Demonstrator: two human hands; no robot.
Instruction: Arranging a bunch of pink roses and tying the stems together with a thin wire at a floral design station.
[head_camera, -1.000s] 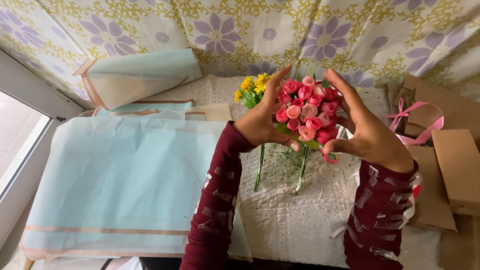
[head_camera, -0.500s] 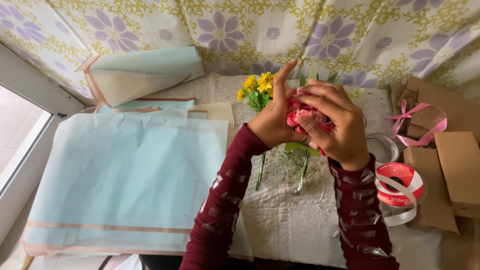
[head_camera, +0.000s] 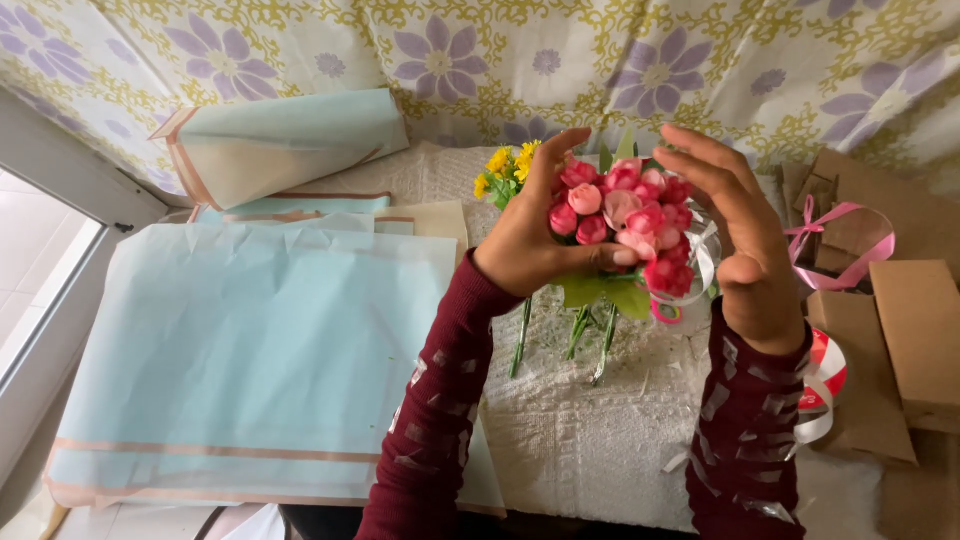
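Half a second on, my right hand (head_camera: 745, 235) has lifted off the bunch and swung out to its right side, uncovering the pink and red blooms it was cupping. From my remote seat, the widest thing below me is the pale blue wrapping paper (head_camera: 260, 360), spread flat over the left half of the table, its near edge banded in a tan stripe. Far left, a rolled sheet of the same blue paper (head_camera: 290, 140) lies against the floral cloth backdrop (head_camera: 640, 60). Under the hands, a white textured cloth (head_camera: 600, 440) covers the middle of the table. To the right lie brown cardboard pieces (head_camera: 915, 330), with a loop of pink ribbon (head_camera: 845, 245) resting on the far ones. The rose bouquet (head_camera: 625, 220) is held above the white cloth, centre of the scene, heads tilted toward me and green stems hanging down. My left hand (head_camera: 535, 235) grasps it just under the blooms, thumb across the front. My right hand is released, fingers spread and curved beside the flowers, near them but not gripping; I cannot tell whether the fingertips brush the petals. Yellow flowers (head_camera: 510, 165) show just behind the left hand. A red and white ribbon spool (head_camera: 825, 375) sits beside my right sleeve.
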